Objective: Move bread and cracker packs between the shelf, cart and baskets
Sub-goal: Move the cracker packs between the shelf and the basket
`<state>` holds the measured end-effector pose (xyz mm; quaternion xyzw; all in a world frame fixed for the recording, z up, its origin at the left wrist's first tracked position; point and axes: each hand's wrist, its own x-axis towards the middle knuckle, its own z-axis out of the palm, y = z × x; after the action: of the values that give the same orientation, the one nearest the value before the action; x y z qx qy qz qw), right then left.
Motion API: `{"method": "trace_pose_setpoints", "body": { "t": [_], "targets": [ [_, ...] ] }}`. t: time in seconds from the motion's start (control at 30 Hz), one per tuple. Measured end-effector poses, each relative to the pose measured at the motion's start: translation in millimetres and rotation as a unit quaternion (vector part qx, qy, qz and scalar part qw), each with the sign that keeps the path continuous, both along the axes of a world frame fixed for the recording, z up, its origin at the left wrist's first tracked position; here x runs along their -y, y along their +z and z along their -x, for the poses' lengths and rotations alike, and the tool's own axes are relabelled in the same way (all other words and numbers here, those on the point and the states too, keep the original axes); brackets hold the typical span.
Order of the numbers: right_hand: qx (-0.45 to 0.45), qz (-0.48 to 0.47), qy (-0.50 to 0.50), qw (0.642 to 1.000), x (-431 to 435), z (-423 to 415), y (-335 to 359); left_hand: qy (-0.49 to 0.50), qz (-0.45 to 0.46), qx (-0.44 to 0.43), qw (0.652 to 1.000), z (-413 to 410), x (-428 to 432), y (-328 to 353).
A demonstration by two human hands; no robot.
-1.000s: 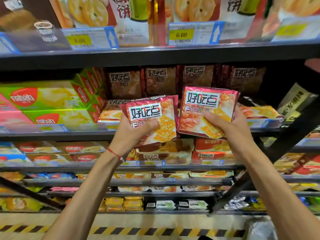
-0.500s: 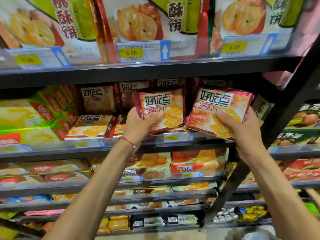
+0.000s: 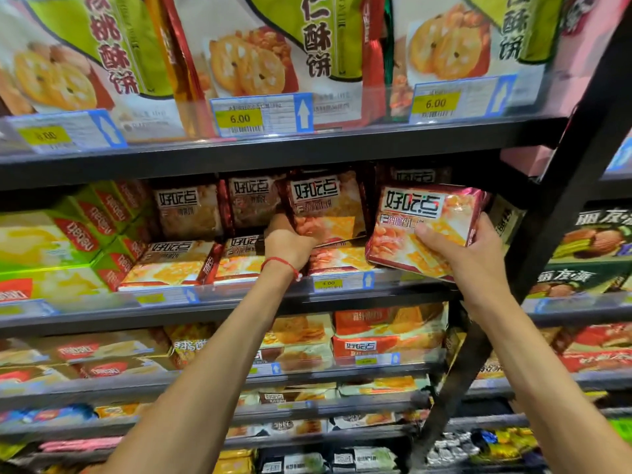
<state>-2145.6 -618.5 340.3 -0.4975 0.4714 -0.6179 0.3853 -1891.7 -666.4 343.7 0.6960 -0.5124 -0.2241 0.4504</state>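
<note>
Fingers of left hand [image 3: 289,246] curled round lower left corner of glossy red foil cracker pack [image 3: 328,206]. Pack upright inside middle tier of black metal shelf [image 3: 239,304], above flat-lying packs of same kind [image 3: 338,260]. Right hand [image 3: 478,258] grasps second red foil cracker pack [image 3: 427,227] from lower right, thumb across front face. Pack tilted, at shelf front edge, just beside first. Both forearms extended upward. Red string bracelet [image 3: 281,265] on left wrist.
</note>
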Motion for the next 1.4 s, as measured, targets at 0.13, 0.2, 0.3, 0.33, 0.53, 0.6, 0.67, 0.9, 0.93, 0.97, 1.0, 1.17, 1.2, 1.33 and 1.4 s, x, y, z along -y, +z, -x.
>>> {"method": "trace_pose_setpoints", "body": {
  "t": [0.13,0.2,0.3,0.33,0.53,0.6,0.67,0.9,0.93,0.97,1.0,1.17,1.2,1.33,1.4],
  "targets": [
    [-0.020,-0.002,0.008,1.000,7,1,0,-0.032,-0.057,0.039,0.997,2,10,-4],
    [-0.020,-0.003,0.008,1.000,9,3,-1,-0.011,-0.070,0.042,0.997,2,14,0],
    [-0.024,-0.008,0.000,1.000,16,4,0,0.009,-0.084,0.035,0.996,9,27,6],
    [-0.027,-0.010,-0.003,1.000,19,5,0,0.014,-0.087,0.034,0.996,13,30,7],
    [-0.054,-0.026,-0.022,0.998,27,8,0,0.022,-0.103,0.102,0.989,21,33,6],
    [-0.053,-0.032,-0.021,0.998,27,10,0,0.004,-0.113,0.135,0.984,23,27,8],
    [-0.043,-0.040,-0.007,0.998,26,11,-1,-0.001,-0.102,0.161,0.982,27,17,8],
    [0.024,-0.066,0.044,0.997,23,19,-2,-0.173,0.024,-0.097,0.980,55,-23,4],
    [0.041,-0.070,0.050,0.995,22,19,-2,-0.208,0.007,-0.136,0.969,62,-28,3],
    [0.057,-0.071,0.051,0.995,22,18,-2,-0.220,0.007,-0.138,0.966,69,-29,-1],
    [0.064,-0.069,0.044,0.995,21,17,-3,-0.210,0.024,-0.128,0.969,75,-31,-4],
    [-0.154,-0.018,-0.041,0.987,17,9,-5,-0.086,0.088,-0.156,0.980,98,-26,-11],
    [-0.205,-0.024,-0.046,0.977,18,8,-5,-0.069,0.096,-0.160,0.980,102,-25,-11],
    [-0.207,-0.040,-0.080,0.974,30,9,-2,-0.043,0.090,-0.108,0.989,112,-20,-3],
    [-0.203,-0.051,-0.105,0.972,41,10,4,-0.077,0.085,-0.036,0.993,112,-15,0]
  ]
}}
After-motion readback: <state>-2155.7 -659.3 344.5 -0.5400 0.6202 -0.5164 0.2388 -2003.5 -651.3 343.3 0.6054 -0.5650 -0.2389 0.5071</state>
